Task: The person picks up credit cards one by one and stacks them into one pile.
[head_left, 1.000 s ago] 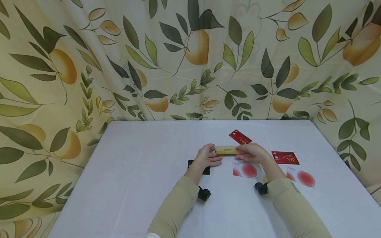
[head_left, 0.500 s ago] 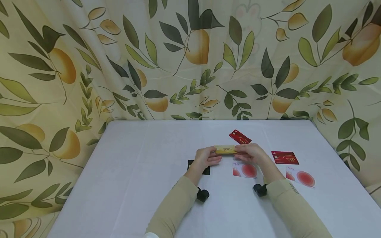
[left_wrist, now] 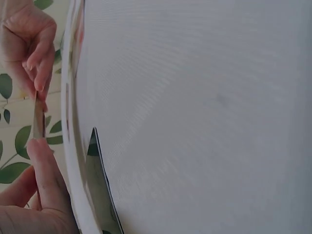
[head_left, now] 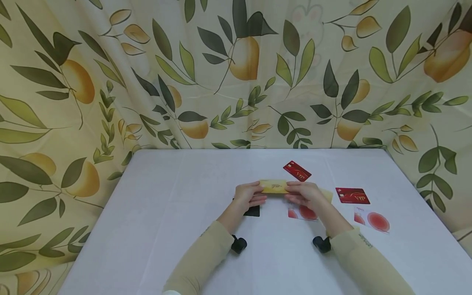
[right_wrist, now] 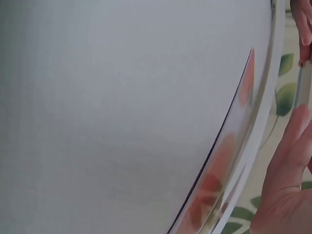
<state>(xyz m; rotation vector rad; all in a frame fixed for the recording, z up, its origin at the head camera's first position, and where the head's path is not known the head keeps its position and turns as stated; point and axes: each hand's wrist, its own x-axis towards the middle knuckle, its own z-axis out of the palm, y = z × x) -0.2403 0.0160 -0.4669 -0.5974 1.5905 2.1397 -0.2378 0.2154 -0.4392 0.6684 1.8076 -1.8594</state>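
In the head view a gold card (head_left: pixel 273 187) is held level above the white table, its printed face toward me. My left hand (head_left: pixel 246 196) pinches its left end, and my right hand (head_left: pixel 305 194) pinches the right end. Both wrist views show the held card nearly edge-on, between the fingertips of the two hands. A black card (head_left: pixel 253 211) lies partly hidden beneath the left hand. Under the right hand lies a white card with pink circles (head_left: pixel 303 214), its upper part covered. Another yellow card (head_left: pixel 327 195) shows partly behind the right hand.
A tilted red VIP card (head_left: pixel 297 171) lies beyond the hands. To the right are a second red VIP card (head_left: pixel 352 196) and another white card with pink circles (head_left: pixel 372 220). The table's (head_left: pixel 177 172) back edge meets a fruit-patterned curtain (head_left: pixel 221 102).
Both hands have shifted a little to the left with the gold card. The tilted red card is now fully uncovered, and the yellow card behind the right hand has come into sight.
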